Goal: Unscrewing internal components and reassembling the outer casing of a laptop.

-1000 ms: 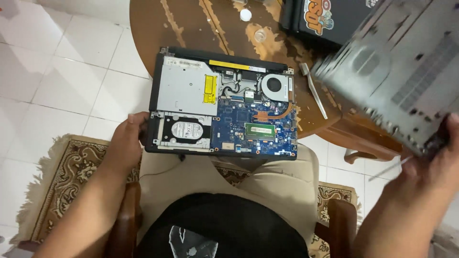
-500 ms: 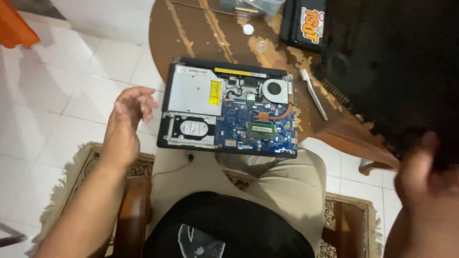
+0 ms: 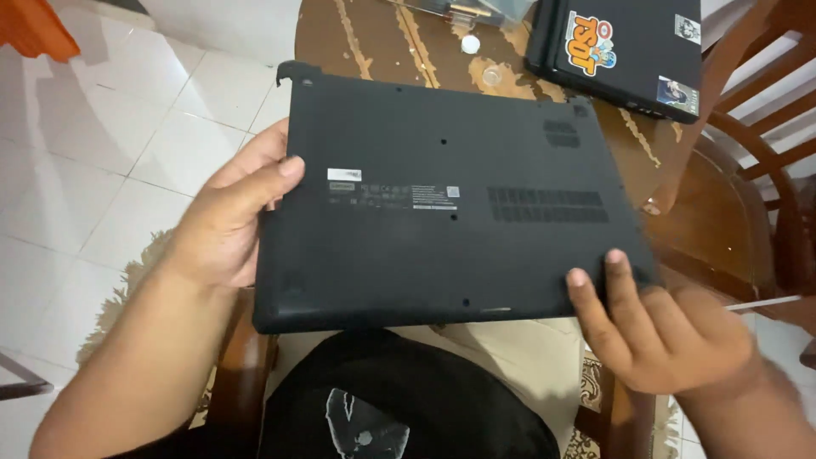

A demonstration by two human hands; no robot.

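A dark grey laptop bottom cover point(image 3: 450, 204) lies flat across my lap and the table edge, outer side up, hiding the opened laptop beneath. It has vent slots on the right and small white labels near the left. My left hand point(image 3: 229, 212) grips its left edge, thumb on top. My right hand point(image 3: 654, 327) holds the near right corner, with fingertips resting on the cover's surface.
A round brown wooden table point(image 3: 382, 42) stands ahead with two small white caps on it. A closed black laptop point(image 3: 620, 51) with stickers sits at its far right. A wooden chair point(image 3: 756, 195) stands to the right. White floor tiles and a patterned rug lie below.
The cover, held up at the right a second ago, now lies over the opened laptop and hides its boards. My left hand has moved from the laptop's edge onto the cover.
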